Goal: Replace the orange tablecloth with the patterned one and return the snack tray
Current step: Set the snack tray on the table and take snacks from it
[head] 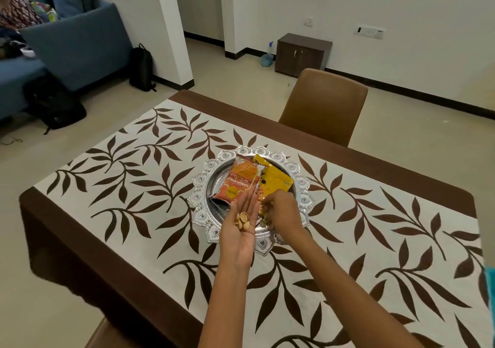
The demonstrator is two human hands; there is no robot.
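Observation:
The patterned tablecloth point(150, 187), white with brown leaves and a brown border, covers the table. On it stands the ornate silver snack tray point(199, 180) holding an orange snack packet point(238, 180) and a yellow packet point(276, 179). My left hand point(241, 229) lies palm up over the tray's near rim, cupping several pistachio shells point(242, 220). My right hand point(281, 209) is beside it over the tray, fingers pinched together on small nuts or shells. No orange tablecloth is in view.
A brown chair point(325, 104) stands at the table's far side, and another chair's edge point(103, 334) shows at the near side. A blue sofa point(75, 45) with a person on it, two black bags and a small brown cabinet point(302, 53) stand farther off.

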